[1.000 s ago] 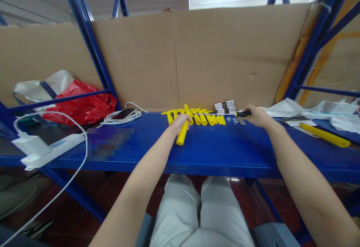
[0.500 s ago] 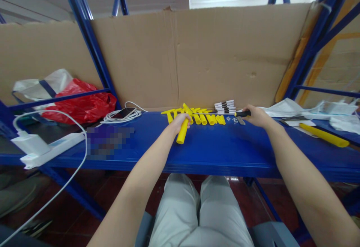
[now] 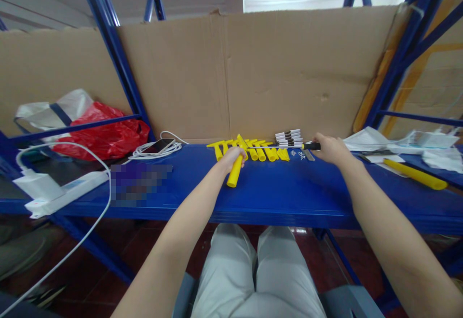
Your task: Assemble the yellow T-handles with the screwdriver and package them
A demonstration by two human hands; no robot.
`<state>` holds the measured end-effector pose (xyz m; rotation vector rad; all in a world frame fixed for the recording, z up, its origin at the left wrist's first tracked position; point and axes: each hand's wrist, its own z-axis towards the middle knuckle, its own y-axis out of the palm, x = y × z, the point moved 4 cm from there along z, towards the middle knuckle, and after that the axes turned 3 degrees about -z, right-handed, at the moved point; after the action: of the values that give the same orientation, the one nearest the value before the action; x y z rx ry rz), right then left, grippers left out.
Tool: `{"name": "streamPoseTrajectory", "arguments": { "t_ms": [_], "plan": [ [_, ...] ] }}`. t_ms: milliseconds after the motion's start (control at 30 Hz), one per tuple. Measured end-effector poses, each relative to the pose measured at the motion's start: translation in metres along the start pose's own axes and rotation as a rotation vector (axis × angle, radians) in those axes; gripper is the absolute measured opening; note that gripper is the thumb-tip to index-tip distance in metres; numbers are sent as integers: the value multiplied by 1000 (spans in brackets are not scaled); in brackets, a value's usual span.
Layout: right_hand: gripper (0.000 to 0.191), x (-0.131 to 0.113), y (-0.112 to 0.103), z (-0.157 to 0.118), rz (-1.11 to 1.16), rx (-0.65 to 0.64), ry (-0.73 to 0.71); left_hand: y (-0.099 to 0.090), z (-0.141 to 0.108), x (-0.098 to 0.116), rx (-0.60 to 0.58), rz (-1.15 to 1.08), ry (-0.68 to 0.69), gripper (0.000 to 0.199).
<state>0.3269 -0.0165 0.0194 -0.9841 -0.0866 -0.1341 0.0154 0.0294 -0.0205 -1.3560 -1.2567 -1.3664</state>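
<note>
My left hand (image 3: pixel 233 158) is wrapped round a yellow T-shaped handle (image 3: pixel 234 175), its round end pointing down toward me. In my right hand (image 3: pixel 327 148) is a screwdriver (image 3: pixel 307 146) with a black and yellow grip. Its long thin shaft lies level, pointing left, and the tip reaches the upper part of the yellow handle beside my left fingers. Whether the tip sits in a screw is too small to tell. Behind the hands lies a row of several more yellow T-shaped handles (image 3: pixel 261 154). Small silvery screws (image 3: pixel 302 155) and a small grey metal plate (image 3: pixel 309 155) lie under the screwdriver grip.
A stack of white-and-black strips (image 3: pixel 288 137) lies against the cardboard wall (image 3: pixel 289 76). To the left are a phone (image 3: pixel 159 145), a coiled white cable (image 3: pixel 154 154), a power strip (image 3: pixel 68 195) and a red bag (image 3: pixel 104 134). A long yellow-handled tool (image 3: pixel 415 174) lies right on the blue table (image 3: pixel 289 197).
</note>
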Motion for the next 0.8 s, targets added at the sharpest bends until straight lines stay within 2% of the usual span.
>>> {"name": "streamPoseTrajectory", "arguments": {
  "t_ms": [167,367,567,800],
  "plan": [
    [31,-2,4,1,7,11,-79,-2,3,-2,17,39,35,20],
    [33,0,13,3,24,37,-105,-1,2,-4,29,66,56,22],
    [31,0,12,4,26,80,-113,-1,1,-2,30,66,63,24],
    [29,1,15,5,29,72,-150,-1,-2,0,36,82,100,23]
  ]
}}
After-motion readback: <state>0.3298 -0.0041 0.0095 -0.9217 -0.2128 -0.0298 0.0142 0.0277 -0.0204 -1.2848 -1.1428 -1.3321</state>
